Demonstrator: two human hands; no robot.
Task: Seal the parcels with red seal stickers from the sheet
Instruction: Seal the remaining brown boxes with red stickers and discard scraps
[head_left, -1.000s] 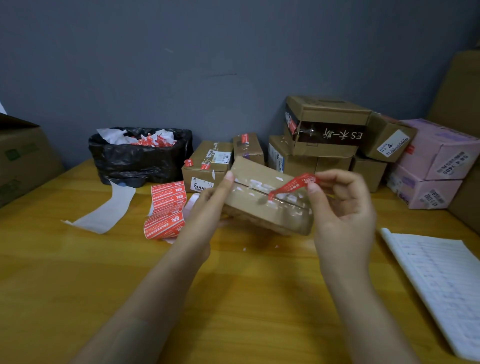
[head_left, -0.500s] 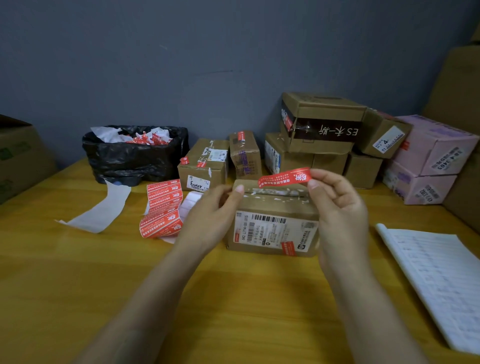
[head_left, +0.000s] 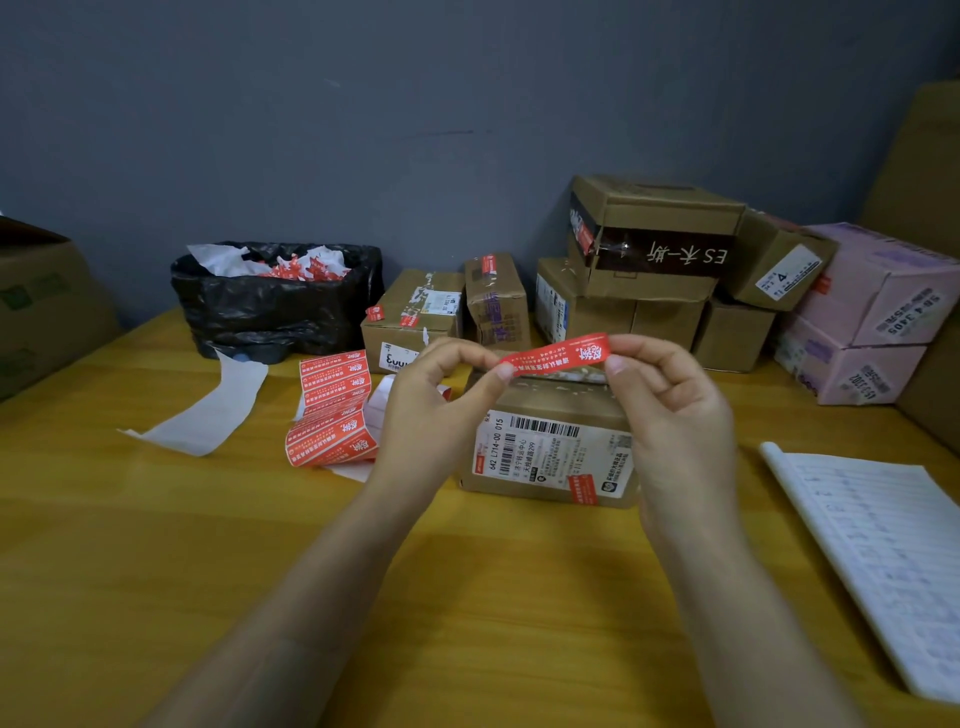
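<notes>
The white-labelled brown cardboard parcel (head_left: 545, 457) now stands set down, freed by the left hand (head_left: 431, 415), which has joined the right hand (head_left: 675, 415) in pinching the red seal sticker (head_left: 556, 354) taut at the parcel's twelve o'clock. Pressing it on likely follows. The parcel's top seam is mostly hidden behind them.

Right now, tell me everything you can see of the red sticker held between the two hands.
The red seal sticker is a narrow, paper-like strip with white printed characters and a white emblem near its right end. It is stretched straight, rising slightly rightward, above the brown parcel, not visibly touching it. The left hand pinches its left end, the right hand its right end.
</notes>
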